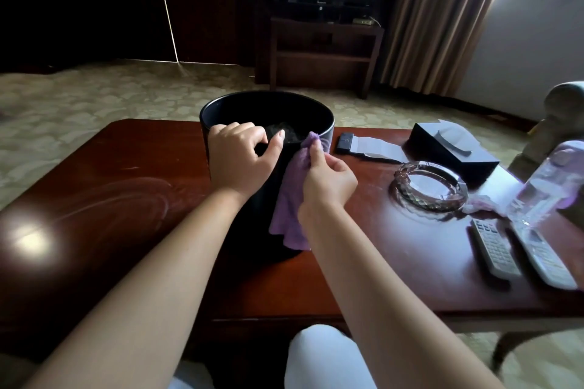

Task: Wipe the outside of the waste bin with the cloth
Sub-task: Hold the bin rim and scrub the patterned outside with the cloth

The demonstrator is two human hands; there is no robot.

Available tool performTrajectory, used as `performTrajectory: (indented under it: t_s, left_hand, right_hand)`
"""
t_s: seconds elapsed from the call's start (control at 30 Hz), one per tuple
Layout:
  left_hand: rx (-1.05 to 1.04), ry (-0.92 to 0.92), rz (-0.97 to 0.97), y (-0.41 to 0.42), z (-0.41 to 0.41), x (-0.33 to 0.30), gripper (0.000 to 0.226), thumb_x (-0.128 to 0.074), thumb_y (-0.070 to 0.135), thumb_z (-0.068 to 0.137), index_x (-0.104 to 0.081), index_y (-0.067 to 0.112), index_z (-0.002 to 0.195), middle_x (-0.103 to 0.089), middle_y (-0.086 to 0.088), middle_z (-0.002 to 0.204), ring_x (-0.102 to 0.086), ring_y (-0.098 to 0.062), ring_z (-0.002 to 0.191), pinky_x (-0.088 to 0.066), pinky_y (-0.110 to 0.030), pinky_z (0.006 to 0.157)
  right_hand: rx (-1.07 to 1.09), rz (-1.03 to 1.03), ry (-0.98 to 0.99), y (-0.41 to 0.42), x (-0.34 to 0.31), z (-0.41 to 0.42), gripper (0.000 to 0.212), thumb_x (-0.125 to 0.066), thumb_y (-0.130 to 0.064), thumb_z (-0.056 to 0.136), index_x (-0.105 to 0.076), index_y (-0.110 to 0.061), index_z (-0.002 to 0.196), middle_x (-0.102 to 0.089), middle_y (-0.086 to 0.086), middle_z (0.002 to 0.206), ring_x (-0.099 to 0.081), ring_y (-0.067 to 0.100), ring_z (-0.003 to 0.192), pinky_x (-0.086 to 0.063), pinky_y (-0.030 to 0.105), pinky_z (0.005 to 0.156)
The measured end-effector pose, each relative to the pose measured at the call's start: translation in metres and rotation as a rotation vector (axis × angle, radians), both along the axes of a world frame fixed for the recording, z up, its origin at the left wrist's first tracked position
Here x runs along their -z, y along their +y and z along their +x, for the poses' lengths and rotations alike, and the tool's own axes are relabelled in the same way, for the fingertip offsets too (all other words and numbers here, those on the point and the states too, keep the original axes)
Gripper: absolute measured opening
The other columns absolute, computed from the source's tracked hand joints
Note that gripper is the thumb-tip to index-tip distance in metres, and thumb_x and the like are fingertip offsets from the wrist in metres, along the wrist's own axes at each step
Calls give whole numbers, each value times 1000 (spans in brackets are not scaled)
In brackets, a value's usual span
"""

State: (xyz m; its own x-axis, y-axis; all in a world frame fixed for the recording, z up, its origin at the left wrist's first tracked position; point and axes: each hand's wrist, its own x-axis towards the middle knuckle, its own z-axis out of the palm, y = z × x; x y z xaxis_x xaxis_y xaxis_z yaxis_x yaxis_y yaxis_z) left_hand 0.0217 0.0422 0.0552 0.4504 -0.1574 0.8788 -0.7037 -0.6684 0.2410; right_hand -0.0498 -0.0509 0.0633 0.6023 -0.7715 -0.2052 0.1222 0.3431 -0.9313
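The waste bin [267, 123] is standing upright at the center of the frame on the dark wooden table [126, 199], its far rim reaching past the table's far edge in this view. Bare tabletop is lying open across the left half of the frame, while the right side is holding several things: a glass ashtray [429, 188] just right of the hands, 2 remote controls [494, 248] near the lower right edge, a clear bottle [543, 196] at the right edge, a dark tissue box [453, 148] in the upper right of the table, and a flat black item with a white sheet [366, 145] between the box and the bin.

The left hand [241, 158] is gripping the bin's near rim, fingers curling over the edge and thumb stretching toward the inside. The right hand [327, 178] is pinching the upper corner of the purple cloth [292, 199] between thumb and fingers, right at the rim. The cloth is hanging down against the bin's near outer wall, close to the table surface.

Inside the bin something dark and crinkled is showing; what it is cannot be told.
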Motion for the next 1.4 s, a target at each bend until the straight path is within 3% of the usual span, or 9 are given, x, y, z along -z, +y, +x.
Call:
performTrajectory:
  t_s: [0.23,0.5,0.67,0.8,0.93,1.0,1.07,1.27,1.4]
  left_hand:
    - [10,-16,-19,1,0,0,41,-51,40,83,-44,18,49,-38,8,48,-48,-22,49,-25,-29,62]
    - [-21,-19,-18,-2,1,2,39,-54,38,81,-46,16,49,-45,1,46,-48,-24,50,-28,-33,61]
    - [-9,-28,-26,-1,0,1,39,-53,38,81,-45,17,50,-42,3,46,-47,-23,49,-28,-32,61]
    - [-8,-39,-27,-1,2,2,40,-53,38,82,-45,16,49,-39,5,47,-46,-22,49,-28,-32,61]
    - [-16,-44,-31,-2,2,4,40,-53,37,82,-46,16,50,-44,0,46,-47,-23,49,-31,-35,61]
    - [-24,-41,-26,-2,2,4,39,-54,37,82,-46,16,50,-46,-1,47,-47,-24,50,-31,-36,61]
    - [-20,-50,-21,-2,3,4,39,-54,37,82,-45,17,50,-46,-1,47,-48,-24,50,-31,-36,61]
    - [4,-74,-23,-2,2,3,40,-51,36,85,-42,18,51,-42,1,46,-45,-23,49,-31,-33,60]
    - [1,-84,10,1,1,4,41,-50,39,87,-45,18,53,-38,7,50,-45,-21,51,-30,-32,63]
  right_hand:
    - [-64,159,375,5,93,-14,28,-73,-32,81,-72,-4,84,-58,0,59,-55,17,64,-44,25,68]
    - [-2,-38,44,-8,35,-1,23,-72,-35,82,-67,-13,76,-67,0,74,-59,6,65,-48,22,69]
    - [-17,84,266,-4,82,-6,25,-71,-33,83,-68,-9,76,-61,-1,64,-54,12,61,-42,23,67]
    - [-101,203,428,-6,108,-11,31,-69,-31,84,-65,-4,69,-61,8,73,-56,20,73,-43,26,70]
    - [-2,-91,190,-4,86,-4,18,-66,-31,86,-65,-17,75,-64,-3,71,-61,13,74,-46,23,73]
    - [18,-113,90,-1,78,-4,18,-67,-33,85,-64,-20,73,-67,-2,76,-63,11,75,-49,23,76]
    - [35,-87,131,-1,85,-2,19,-67,-33,85,-65,-19,73,-68,0,77,-63,13,75,-49,23,76]
    - [-135,55,560,-8,137,-11,34,-65,-36,86,-73,-4,93,-64,8,78,-60,22,78,-45,27,72]
    - [-33,-72,327,-4,128,-10,20,-69,-34,84,-71,-15,78,-66,0,73,-60,14,74,-45,24,74]
